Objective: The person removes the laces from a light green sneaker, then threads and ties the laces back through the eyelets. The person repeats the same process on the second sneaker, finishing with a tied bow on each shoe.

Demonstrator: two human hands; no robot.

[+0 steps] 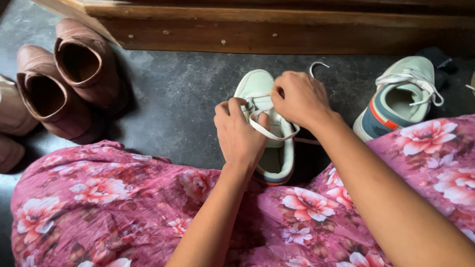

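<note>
Pink floral fabric of a dress over the knees fills the bottom of my view, and both forearms reach out over it to the pale mint-green low-top sneaker with a white sole standing toe-away on the dark grey cracked stone floor, just beyond the knees. I judge this shoe light and easy to shift, its upper soft and yielding, its sole stiffer; the flat white shoelace is limp and a little slippery, so it is best pinched close to the eyelets, while the shoe itself would be steadied at the collar or sidewall. From what I see, my left hand sits over the near left side of the shoe, fingers curled narrow and pinching a loop of the lace that runs across the opening. My right hand is closed over the tongue area toward the toe, gripping the lace, whose free end curls up past the knuckles. Both hands are touching the shoe, directly above it. Off to the right, well apart, lies the matching mint sneaker with a blue and orange side panel, laces loosely tied. On the far left stand brown leather ankle boots, and a wooden beam runs along the top.
</note>
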